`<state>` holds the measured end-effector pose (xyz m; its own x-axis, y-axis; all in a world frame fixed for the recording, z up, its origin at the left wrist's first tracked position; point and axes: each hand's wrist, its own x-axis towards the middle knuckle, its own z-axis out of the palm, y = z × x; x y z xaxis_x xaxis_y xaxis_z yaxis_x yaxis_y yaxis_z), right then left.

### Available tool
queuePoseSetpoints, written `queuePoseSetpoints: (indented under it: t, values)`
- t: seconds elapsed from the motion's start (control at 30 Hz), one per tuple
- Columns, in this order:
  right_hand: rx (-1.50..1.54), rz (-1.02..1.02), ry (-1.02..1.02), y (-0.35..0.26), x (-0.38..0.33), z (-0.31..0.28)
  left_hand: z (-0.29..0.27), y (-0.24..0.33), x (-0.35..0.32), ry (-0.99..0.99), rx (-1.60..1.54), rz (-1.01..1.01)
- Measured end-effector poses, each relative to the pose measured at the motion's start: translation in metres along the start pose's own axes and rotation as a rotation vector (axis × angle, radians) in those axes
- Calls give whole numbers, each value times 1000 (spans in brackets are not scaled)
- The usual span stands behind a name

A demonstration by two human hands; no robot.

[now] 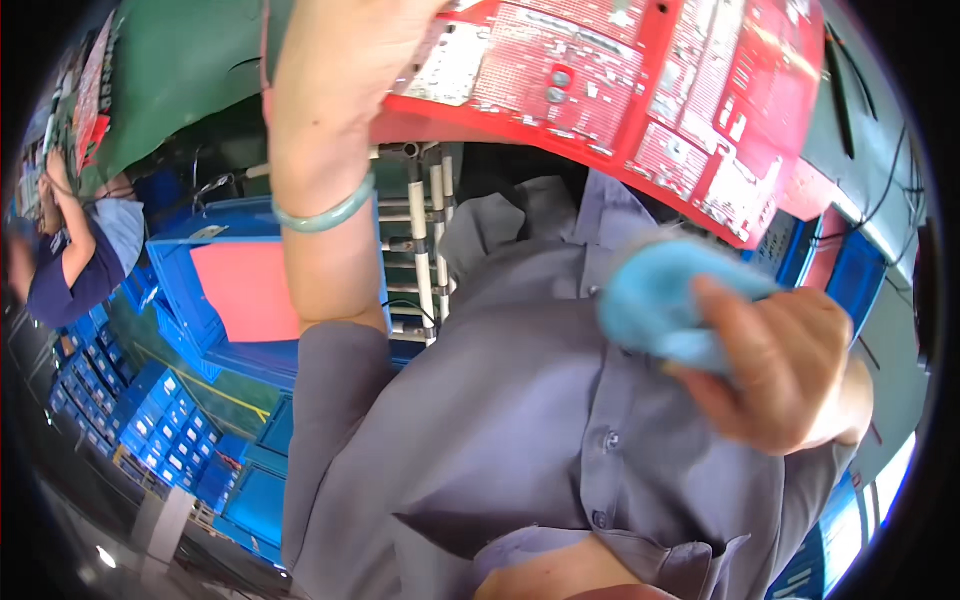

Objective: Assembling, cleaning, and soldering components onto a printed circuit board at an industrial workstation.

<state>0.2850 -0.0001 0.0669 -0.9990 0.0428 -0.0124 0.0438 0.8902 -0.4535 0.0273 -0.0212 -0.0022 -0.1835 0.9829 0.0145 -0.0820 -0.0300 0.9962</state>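
My right grip (790,375) is closed around a soft-looking, light-blue pad (660,300), blurred, with fingers and thumb pressed on its near side. The pad sits directly in this grip, in front of the grey shirt (520,350) and just beside the near edge of a large red board (640,125); I cannot tell whether pad and board touch. The board, patterned with silvery-white patches and small openings, spans the upper part of my view, beyond the right grip.

My left grip (375,45) is at the board's left end, below a wrist wearing a pale-green bangle (325,207). Its fingers run out of view, so I cannot tell how tightly it is closed.

Farther out, a green tabletop (190,70) extends left. Nearer the shirt are a blue crate (175,290) with a pink sheet (245,295) and white pipe framing (420,235). At far left, a co-worker (75,255) wears dark blue.
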Motion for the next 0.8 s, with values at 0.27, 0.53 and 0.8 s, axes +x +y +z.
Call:
queuePoseSetpoints:
  t: [0.27,0.53,0.8]
  values:
    - [-145,145,205,11,9,6,-28,-10,8,-88,-304,-103]
    - [-28,-73,329,22,120,19,-36,-4,12,-186,-523,-277]
    - [-87,132,54,4,34,-13,-37,-10,0,-18,-151,-80]
